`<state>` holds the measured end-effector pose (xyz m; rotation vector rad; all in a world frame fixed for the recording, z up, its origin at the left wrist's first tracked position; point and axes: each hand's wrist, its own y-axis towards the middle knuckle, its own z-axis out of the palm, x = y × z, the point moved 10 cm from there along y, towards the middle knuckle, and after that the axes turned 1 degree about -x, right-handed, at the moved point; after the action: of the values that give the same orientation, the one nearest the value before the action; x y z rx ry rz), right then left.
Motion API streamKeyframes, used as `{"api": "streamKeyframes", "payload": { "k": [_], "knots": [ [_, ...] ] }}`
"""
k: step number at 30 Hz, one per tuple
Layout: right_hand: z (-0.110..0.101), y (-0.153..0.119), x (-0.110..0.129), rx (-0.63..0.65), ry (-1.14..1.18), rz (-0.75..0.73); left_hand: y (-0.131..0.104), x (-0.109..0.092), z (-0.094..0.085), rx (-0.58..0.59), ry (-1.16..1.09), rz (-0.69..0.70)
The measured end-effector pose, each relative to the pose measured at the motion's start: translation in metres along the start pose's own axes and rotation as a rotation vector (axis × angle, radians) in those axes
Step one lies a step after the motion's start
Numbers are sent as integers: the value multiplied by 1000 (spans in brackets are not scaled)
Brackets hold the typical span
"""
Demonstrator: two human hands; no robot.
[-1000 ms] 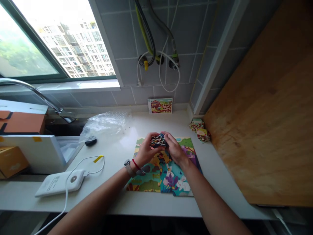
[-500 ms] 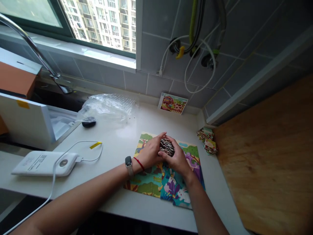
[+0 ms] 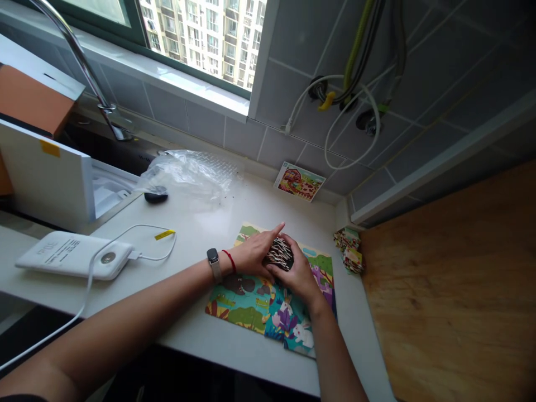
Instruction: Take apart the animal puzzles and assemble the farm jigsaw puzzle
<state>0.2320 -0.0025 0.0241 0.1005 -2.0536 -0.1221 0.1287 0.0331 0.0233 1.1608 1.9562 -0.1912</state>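
- A white countertop (image 3: 201, 237) lies under the work.
- On it rests a jigsaw puzzle (image 3: 251, 304), bright teal, green and purple, with two white rabbits toward 5 o'clock.
- The left hand (image 3: 253, 254) grasps a stack of pieces (image 3: 280, 254) from its 9 o'clock side, one finger stretched toward 1 o'clock.
- The right hand (image 3: 299, 273) curls its fingers around the 3 o'clock side.
- A farm picture card (image 3: 300, 182) stands by the wall, past the puzzle's 12 o'clock edge.
- The stack, between both hands above the puzzle, shows uneven, pale, wavy edges.

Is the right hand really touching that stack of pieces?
Touching: the head view shows the right hand curled around the stack of pieces, thumb along its near edge.
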Motion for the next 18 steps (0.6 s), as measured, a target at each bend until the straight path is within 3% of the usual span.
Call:
{"api": "streamKeyframes", "payload": {
  "k": [5, 10, 13, 16, 18],
  "knots": [
    [1, 0, 5, -42, -87, -76, -1, -10, 11, 46, -10, 49],
    [-2, -1, 9, -96, -76, -119, 3, -8, -9, 4, -220, 15],
    [-11, -2, 4, -172, -51, -71, 6, 12, -45, -216, -304, -93],
    [-22, -3, -4, -273, -14, -8, -4, 57, -87, -560, -344, -324],
    [-26, -3, -8, -309, 12, 11, -18, 92, -98, -725, -476, -524]
  ]
}}
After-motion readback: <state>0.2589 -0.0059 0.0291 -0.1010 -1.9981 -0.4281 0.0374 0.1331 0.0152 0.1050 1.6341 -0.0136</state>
